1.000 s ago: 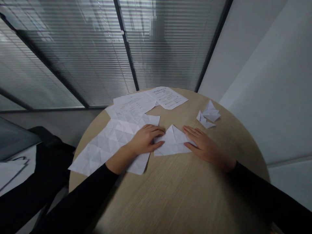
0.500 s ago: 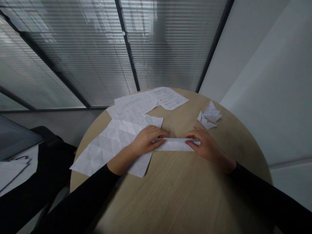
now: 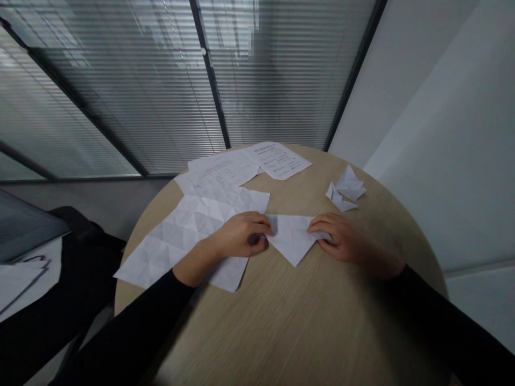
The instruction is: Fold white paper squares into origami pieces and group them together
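Observation:
Between my hands is a white folded paper (image 3: 293, 236), its straight edge away from me and a point toward me. My left hand (image 3: 247, 234) pinches its left corner with the fingers curled. At the opposite corner, my right hand (image 3: 337, 236) grips the paper between thumb and fingers. Under my left forearm lies a large creased paper sheet (image 3: 177, 241) with a grid of triangular fold lines. Two small folded paper pieces (image 3: 349, 185) sit beyond my right hand.
Printed sheets (image 3: 277, 161) overlap at the far edge of the round wooden table (image 3: 289, 332). Behind it stands a glass partition with blinds (image 3: 281, 96), with a white wall (image 3: 450, 161) on the right. A dark chair (image 3: 76, 279) holding papers is at the left.
The paper in my hands has gone from a narrow strip to a downward-pointing triangular shape. Both hands have shifted slightly and still grip its ends.

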`<state>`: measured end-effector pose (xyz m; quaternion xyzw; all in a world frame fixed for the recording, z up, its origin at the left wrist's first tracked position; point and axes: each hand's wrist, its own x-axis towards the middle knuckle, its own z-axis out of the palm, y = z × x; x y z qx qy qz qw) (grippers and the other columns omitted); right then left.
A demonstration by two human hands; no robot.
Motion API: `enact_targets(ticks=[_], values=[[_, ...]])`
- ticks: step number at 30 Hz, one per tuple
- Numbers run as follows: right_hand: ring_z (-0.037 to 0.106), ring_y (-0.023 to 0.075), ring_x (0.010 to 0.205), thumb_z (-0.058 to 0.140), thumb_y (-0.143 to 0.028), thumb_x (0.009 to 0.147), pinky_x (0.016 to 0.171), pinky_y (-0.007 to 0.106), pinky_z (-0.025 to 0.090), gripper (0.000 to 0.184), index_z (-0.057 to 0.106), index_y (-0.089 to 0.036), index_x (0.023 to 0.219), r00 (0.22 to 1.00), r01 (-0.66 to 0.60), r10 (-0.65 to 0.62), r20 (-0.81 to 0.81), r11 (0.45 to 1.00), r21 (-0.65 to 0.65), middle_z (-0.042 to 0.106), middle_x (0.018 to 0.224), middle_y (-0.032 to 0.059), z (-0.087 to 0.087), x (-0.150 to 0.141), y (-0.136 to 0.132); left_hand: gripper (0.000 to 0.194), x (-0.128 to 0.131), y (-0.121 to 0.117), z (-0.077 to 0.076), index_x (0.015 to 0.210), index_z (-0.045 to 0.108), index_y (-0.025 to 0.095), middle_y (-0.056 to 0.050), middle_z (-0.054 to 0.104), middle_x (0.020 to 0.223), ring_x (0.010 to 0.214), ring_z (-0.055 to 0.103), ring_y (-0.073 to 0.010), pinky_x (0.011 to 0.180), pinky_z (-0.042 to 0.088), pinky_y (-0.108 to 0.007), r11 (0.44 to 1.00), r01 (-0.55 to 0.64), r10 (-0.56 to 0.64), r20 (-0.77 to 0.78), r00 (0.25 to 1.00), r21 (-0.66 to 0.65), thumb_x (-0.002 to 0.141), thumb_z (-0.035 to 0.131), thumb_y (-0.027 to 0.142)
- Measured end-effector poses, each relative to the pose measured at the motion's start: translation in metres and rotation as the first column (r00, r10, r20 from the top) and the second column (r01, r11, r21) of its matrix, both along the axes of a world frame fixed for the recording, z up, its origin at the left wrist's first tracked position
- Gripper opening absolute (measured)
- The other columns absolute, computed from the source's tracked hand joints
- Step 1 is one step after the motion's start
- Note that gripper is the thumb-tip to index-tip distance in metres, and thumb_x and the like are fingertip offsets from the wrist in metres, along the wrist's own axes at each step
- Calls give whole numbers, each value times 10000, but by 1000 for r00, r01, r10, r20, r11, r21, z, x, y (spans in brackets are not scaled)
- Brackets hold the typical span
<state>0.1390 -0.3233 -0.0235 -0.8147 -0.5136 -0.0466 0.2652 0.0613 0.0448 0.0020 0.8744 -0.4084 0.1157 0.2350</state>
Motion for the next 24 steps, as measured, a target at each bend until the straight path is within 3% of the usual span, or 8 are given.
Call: enact_targets(ticks=[5, 8, 11, 16, 21, 24], values=[[760, 348, 1224, 721, -258, 1046, 1085, 572, 629, 279, 820, -339, 1294, 997, -46, 47, -61, 999, 16, 819, 1265, 98, 6, -2, -9, 333, 1, 4, 2, 1149, 845, 252, -61, 836, 1206, 1045, 803, -241, 961, 653, -389, 1000, -10, 10, -34, 999, 13, 896, 654, 150], [774, 314, 1146, 671, -318, 1130, 1029, 528, 644, 182, 846, -325, 1180, 995, -52, 57, -84, 997, 56, 824, 1195, 90, 3, 4, -11, 305, 3, 5, 3, 1130, 850, 253, -58, 834, 1145, 985, 798, -217, 904, 644, -362, 1000, -5, 5, -62, 998, -2, 940, 638, 144], [774, 297, 1092, 638, -355, 1171, 996, 499, 640, 226, 851, -312, 1110, 994, -35, 43, -98, 996, 86, 822, 1130, 84, -6, 11, -9, 253, 4, 6, 2, 1126, 845, 243, -61, 829, 1080, 948, 790, -208, 874, 637, -355, 999, 13, -16, -81, 997, -41, 1002, 638, 167], [766, 309, 1095, 647, -340, 1157, 989, 508, 636, 203, 824, -289, 1240, 993, 33, -21, -117, 994, 105, 806, 1145, 103, -17, 14, -1, 255, 6, 6, 0, 1175, 833, 235, -79, 835, 1120, 1039, 791, -237, 958, 633, -404, 1000, 5, -7, -48, 999, -28, 1079, 600, 194], [749, 330, 1164, 617, -308, 1149, 1038, 563, 625, 244, 821, -307, 1282, 995, 55, -47, -89, 995, 86, 787, 1218, 118, -14, 7, 4, 272, 9, 4, -4, 1249, 802, 233, -107, 820, 1258, 1147, 773, -260, 1041, 601, -462, 997, -63, 62, 28, 998, 38, 1150, 549, 223], [736, 337, 1161, 625, -300, 1143, 1041, 565, 611, 205, 822, -304, 1201, 996, 85, -84, -24, 993, 77, 781, 1198, 115, -9, 2, 8, 215, 10, 1, -6, 1227, 775, 224, -116, 798, 1253, 1155, 752, -268, 1021, 588, -454, 987, -151, 146, 86, 986, 51, 1152, 578, 265]])
